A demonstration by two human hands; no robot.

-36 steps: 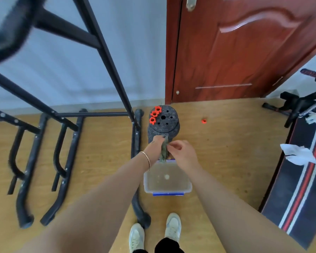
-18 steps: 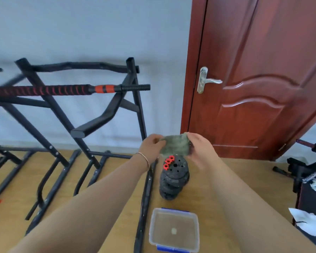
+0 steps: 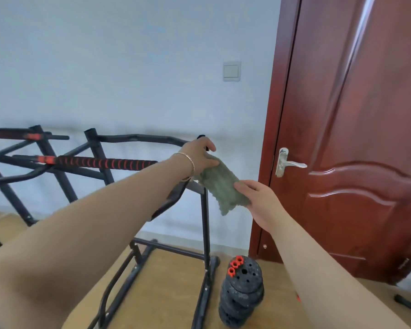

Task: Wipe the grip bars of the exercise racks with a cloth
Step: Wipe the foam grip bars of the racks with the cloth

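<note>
Cloth (image 3: 221, 186), left grip (image 3: 199, 155) at top, right grip (image 3: 261, 203) below

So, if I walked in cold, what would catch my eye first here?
A green cloth held between the left hand and the right hand, mid-frame. Left of it runs a black grip bar with red stripes. A dark red door fills the right side, with black weight plates stacked at the bottom.
</note>
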